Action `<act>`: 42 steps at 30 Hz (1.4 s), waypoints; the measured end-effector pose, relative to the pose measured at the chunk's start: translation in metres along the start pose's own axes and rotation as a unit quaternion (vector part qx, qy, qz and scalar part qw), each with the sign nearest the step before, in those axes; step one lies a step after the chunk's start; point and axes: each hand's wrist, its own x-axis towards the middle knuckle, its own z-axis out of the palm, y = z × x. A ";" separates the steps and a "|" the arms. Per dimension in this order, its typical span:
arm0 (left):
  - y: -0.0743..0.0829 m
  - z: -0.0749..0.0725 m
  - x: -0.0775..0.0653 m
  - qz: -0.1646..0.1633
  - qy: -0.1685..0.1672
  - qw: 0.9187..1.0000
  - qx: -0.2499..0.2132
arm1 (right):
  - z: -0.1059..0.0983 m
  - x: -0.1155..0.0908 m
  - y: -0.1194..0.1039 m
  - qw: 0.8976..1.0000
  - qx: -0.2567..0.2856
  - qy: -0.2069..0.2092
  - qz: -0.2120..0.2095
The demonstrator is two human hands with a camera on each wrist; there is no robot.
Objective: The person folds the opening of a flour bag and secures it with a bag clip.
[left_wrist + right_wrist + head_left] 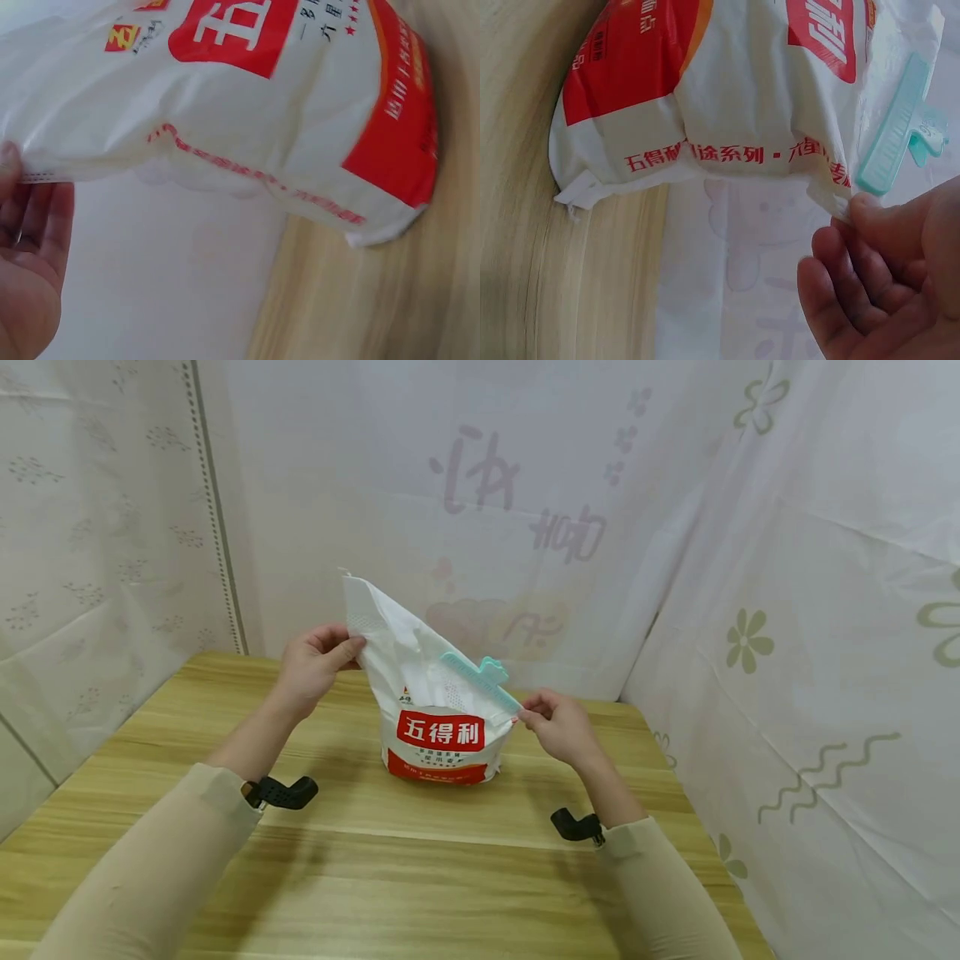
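A white flour bag (442,693) with red printed panels stands on the wooden table, its upper part pulled up to a point at the left. My left hand (311,664) pinches the bag's left edge between thumb and fingers, below that raised corner. At the bag's right edge, my right hand (558,727) pinches the plastic just beside the lower end of a teal bag clip (480,681). The clip lies slanted along the bag's upper right edge; its grip tab (928,133) shows in the right wrist view.
The wooden table (375,893) extends around the bag on all sides. Behind it hangs a pale printed curtain (337,485), and another patterned curtain (825,652) runs along the right side. Dark camera mounts (285,793) sit at both wrists.
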 end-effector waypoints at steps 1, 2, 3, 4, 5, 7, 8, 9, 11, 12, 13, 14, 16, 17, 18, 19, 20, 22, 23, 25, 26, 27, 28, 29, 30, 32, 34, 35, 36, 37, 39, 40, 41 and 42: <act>0.000 -0.001 -0.001 -0.002 -0.006 1.000 -0.002 | 0.000 0.000 0.002 1.000 0.010 -0.005 -0.002; 0.000 -0.002 -0.002 -0.007 -0.013 1.000 -0.006 | 0.000 0.000 0.005 1.000 0.026 -0.011 -0.003; -0.001 -0.003 -0.004 -0.012 -0.021 1.000 -0.010 | -0.001 0.000 0.007 0.999 0.045 -0.020 -0.002; -0.002 -0.004 -0.006 -0.020 -0.032 0.999 -0.015 | 0.000 0.000 0.010 0.997 0.068 -0.033 0.001; -0.004 -0.005 -0.008 -0.032 -0.045 0.998 -0.019 | 0.001 -0.001 0.012 0.995 0.092 -0.049 0.008; -0.010 -0.005 -0.013 -0.061 -0.079 0.995 -0.007 | 0.004 -0.003 0.018 0.987 0.134 -0.087 0.032; -0.014 -0.005 -0.016 -0.080 -0.099 0.992 -0.001 | 0.007 -0.004 0.020 0.982 0.149 -0.106 0.046; -0.019 -0.005 -0.019 -0.098 -0.121 0.988 0.004 | 0.011 -0.005 0.022 0.978 0.155 -0.126 0.056; -0.029 -0.003 -0.026 -0.132 -0.168 0.976 0.031 | 0.020 -0.008 0.025 0.973 0.157 -0.155 0.070; -0.034 -0.001 -0.029 -0.143 -0.189 0.970 0.047 | 0.024 -0.009 0.026 0.971 0.158 -0.161 0.074; -0.039 0.001 -0.032 -0.150 -0.203 0.966 0.060 | 0.029 -0.010 0.026 0.970 0.160 -0.163 0.077; -0.043 0.003 -0.034 -0.153 -0.209 0.963 0.070 | 0.033 -0.011 0.026 0.970 0.164 -0.163 0.077; -0.049 0.006 -0.037 -0.145 -0.209 0.963 0.088 | 0.039 -0.012 0.026 0.970 0.173 -0.154 0.077; -0.051 0.007 -0.038 -0.137 -0.200 0.965 0.097 | 0.041 -0.012 0.025 0.970 0.179 -0.148 0.077; -0.053 0.008 -0.039 -0.132 -0.187 0.968 0.102 | 0.043 -0.012 0.023 0.970 0.182 -0.143 0.078; -0.053 0.009 -0.039 -0.128 -0.174 0.971 0.106 | 0.044 -0.011 0.023 0.970 0.183 -0.140 0.075; -0.053 0.010 -0.039 -0.125 -0.163 0.972 0.110 | 0.045 -0.011 0.022 0.971 0.182 -0.137 0.072; -0.053 0.011 -0.039 -0.125 -0.154 0.973 0.114 | 0.045 -0.011 0.020 0.972 0.180 -0.134 0.066; -0.052 0.011 -0.039 -0.129 -0.156 0.973 0.114 | 0.045 -0.012 0.019 0.972 0.183 -0.134 0.066; -0.051 0.012 -0.041 -0.142 -0.165 0.970 0.112 | 0.046 -0.013 0.019 0.968 0.193 -0.141 0.070; -0.051 0.013 -0.042 -0.152 -0.173 0.967 0.105 | 0.046 -0.014 0.018 0.966 0.199 -0.146 0.075; -0.052 0.015 -0.044 -0.161 -0.182 0.965 0.100 | 0.046 -0.015 0.018 0.963 0.206 -0.152 0.082; -0.052 0.016 -0.045 -0.171 -0.188 0.962 0.100 | 0.047 -0.016 0.018 0.960 0.214 -0.158 0.091; -0.053 0.018 -0.047 -0.177 -0.195 0.960 0.098 | 0.048 -0.018 0.018 0.957 0.221 -0.163 0.098; -0.054 0.021 -0.048 -0.181 -0.198 0.958 0.099 | 0.050 -0.019 0.017 0.955 0.223 -0.165 0.104; -0.056 0.026 -0.050 -0.179 -0.197 0.959 0.097 | 0.054 -0.021 0.016 0.951 0.236 -0.166 0.109; -0.059 0.031 -0.051 -0.171 -0.187 0.962 0.101 | 0.058 -0.021 0.015 0.945 0.262 -0.163 0.107; -0.060 0.033 -0.051 -0.165 -0.181 0.964 0.100 | 0.060 -0.021 0.015 0.943 0.273 -0.160 0.103; -0.060 0.035 -0.051 -0.161 -0.174 0.966 0.101 | 0.062 -0.021 0.014 0.940 0.284 -0.156 0.102; -0.061 0.036 -0.051 -0.158 -0.167 0.968 0.103 | 0.063 -0.020 0.014 0.938 0.293 -0.153 0.101; -0.061 0.038 -0.051 -0.154 -0.156 0.970 0.104 | 0.065 -0.019 0.014 0.937 0.301 -0.144 0.100; -0.061 0.038 -0.051 -0.153 -0.153 0.970 0.107 | 0.066 -0.019 0.014 0.937 0.301 -0.139 0.104; -0.061 0.038 -0.050 -0.153 -0.151 0.971 0.107 | 0.066 -0.018 0.014 0.938 0.299 -0.135 0.106; -0.061 0.038 -0.050 -0.154 -0.149 0.971 0.108 | 0.066 -0.018 0.014 0.939 0.298 -0.133 0.108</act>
